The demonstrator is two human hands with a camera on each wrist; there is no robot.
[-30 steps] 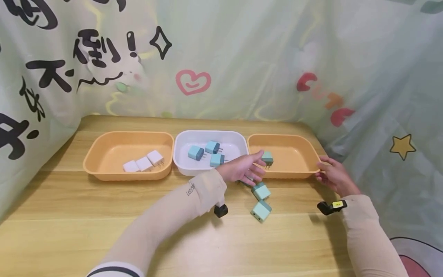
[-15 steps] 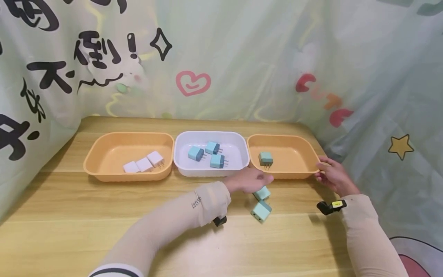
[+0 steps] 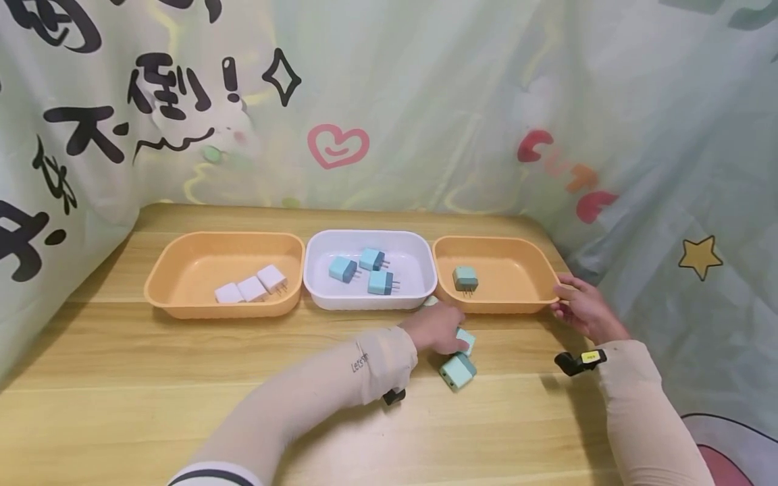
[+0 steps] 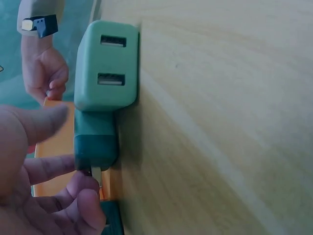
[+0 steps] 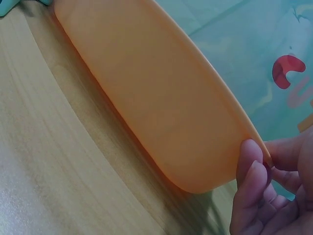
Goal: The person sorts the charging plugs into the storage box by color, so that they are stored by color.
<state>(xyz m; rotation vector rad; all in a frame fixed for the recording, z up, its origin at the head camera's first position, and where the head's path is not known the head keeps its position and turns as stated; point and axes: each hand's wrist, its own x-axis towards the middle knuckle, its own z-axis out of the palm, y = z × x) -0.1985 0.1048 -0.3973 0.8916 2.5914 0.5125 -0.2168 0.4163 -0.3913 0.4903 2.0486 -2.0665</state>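
My left hand (image 3: 433, 329) reaches down at a short row of green two-port USB chargers on the table. In the left wrist view its thumb is spread beside the middle charger (image 4: 96, 142), and its fingertips are right at that charger's metal prongs. The nearest charger (image 4: 106, 66) lies in front with both ports showing; a third charger (image 4: 113, 218) is partly hidden behind the fingers. My right hand (image 3: 586, 310) pinches the rim of the right orange tray (image 5: 146, 93) at its right end, thumb on one side and fingers on the other. One green charger (image 3: 465, 278) sits in this tray.
A white tray (image 3: 413, 260) beside it holds several blue-green chargers (image 3: 381, 282). At the left, another orange tray (image 3: 194, 270) contains several white chargers (image 3: 252, 288). The trays stand side by side, and a printed curtain (image 3: 425, 101) hangs behind and right of the wooden table (image 3: 340, 439).
My left hand has drawn back from over the right tray's near edge, down to the chargers on the table. The charger in that tray is now uncovered. My right hand stays on the rim.
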